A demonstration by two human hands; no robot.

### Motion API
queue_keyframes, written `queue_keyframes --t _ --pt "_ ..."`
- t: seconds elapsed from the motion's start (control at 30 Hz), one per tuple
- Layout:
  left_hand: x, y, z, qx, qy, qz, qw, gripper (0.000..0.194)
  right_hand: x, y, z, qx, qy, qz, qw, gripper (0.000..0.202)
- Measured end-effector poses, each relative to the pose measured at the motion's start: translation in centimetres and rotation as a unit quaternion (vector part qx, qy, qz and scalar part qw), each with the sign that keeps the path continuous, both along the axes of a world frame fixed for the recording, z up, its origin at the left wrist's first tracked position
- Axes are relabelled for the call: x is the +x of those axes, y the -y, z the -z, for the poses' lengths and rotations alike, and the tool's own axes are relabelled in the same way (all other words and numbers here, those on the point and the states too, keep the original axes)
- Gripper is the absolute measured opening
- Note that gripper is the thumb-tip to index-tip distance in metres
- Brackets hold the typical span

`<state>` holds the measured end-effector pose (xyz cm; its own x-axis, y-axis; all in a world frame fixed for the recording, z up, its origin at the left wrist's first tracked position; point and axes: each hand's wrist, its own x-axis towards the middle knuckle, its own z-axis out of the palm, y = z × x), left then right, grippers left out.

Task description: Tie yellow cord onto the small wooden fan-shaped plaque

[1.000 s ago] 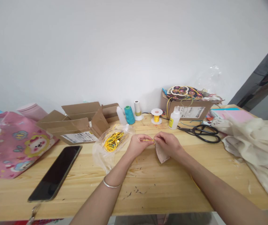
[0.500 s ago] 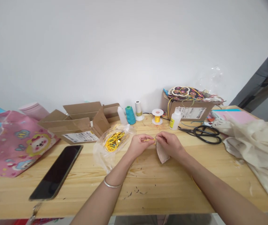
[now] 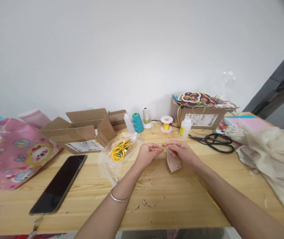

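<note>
My left hand (image 3: 149,154) is closed in a pinch on a thin yellow cord (image 3: 164,146). Facing it, my right hand (image 3: 181,152) also pinches the yellow cord between thumb and fingertips. A small pale, pointed piece (image 3: 173,161) with a darker edge hangs below the fingertips, its tip near the cord. Whether the right fingers also touch this piece I cannot tell. More yellow cord trails out from under my right forearm onto the table.
Left of my hands lie a plastic bag of yellow cord (image 3: 121,150), a phone (image 3: 58,184) and an open cardboard box (image 3: 74,136). Behind stand a teal thread cone (image 3: 138,122), a spool (image 3: 166,123) and a bottle (image 3: 185,127). Black scissors (image 3: 216,142) and cream cloth (image 3: 268,162) lie right.
My fingertips have drawn slightly apart, and a bend of yellow cord now shows between them. More of the pale piece shows below my right hand.
</note>
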<state>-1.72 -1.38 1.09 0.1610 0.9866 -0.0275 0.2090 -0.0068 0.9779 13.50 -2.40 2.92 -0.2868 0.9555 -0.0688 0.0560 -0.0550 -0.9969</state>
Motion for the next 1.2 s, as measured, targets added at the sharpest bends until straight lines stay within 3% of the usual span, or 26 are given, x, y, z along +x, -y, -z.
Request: queue_keyframes --t 0.27,0.43,0.63,0.97,1.2 --pt "0.1 0.3 -0.8 -0.065 0.092 0.012 0.994 0.021 -0.6 0.2 1.2 0.115 0.158 0.009 0.981 0.033" --pt "0.2 0.4 -0.9 -0.065 0.099 0.015 0.993 0.023 -0.6 0.3 1.6 0.261 0.284 0.055 0.921 0.027" --pt "0.3 0.3 -0.3 -0.028 0.103 0.017 0.994 0.020 -0.7 0.4 1.5 0.341 0.353 0.111 0.864 0.019" --pt "0.3 0.3 -0.5 -0.069 0.123 0.019 0.990 0.018 -0.4 0.2 1.4 0.385 0.302 0.102 0.866 0.010" --pt "0.0 0.4 -0.4 -0.044 0.108 0.004 0.993 0.020 -0.5 0.0 1.5 0.388 0.304 0.084 0.866 0.010"
